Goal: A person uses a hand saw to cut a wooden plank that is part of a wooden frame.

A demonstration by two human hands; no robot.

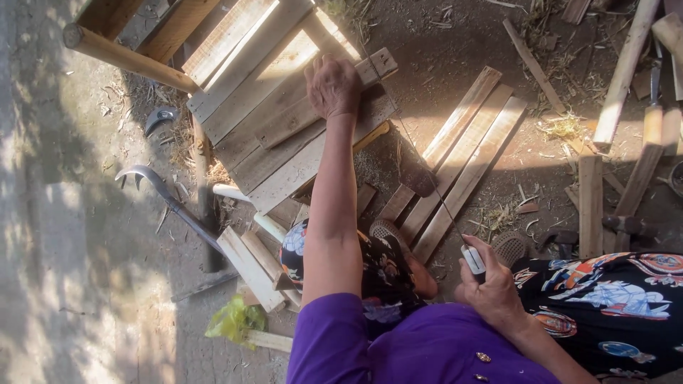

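- On the bare dirt ground below us lies a wooden slat panel [284,121], its boards nailed side by side, tilted across the upper middle of the view.
- Our left hand [331,87] rests palm down on a short cross batten [320,103] on top of the panel, fingers spread flat, gripping nothing.
- Our right hand [491,284] is closed around the pale handle of a hammer [445,213]; its thin shaft runs up and left to a dark head that hovers near the panel's lower edge.
- Just beside the hammer head, three loose planks [462,156] lie together on the dirt.
- Left of the panel we see a curved pry bar [167,195] on the ground, with short wood offcuts [252,263] and a yellow-green plastic bag [231,320] near it.
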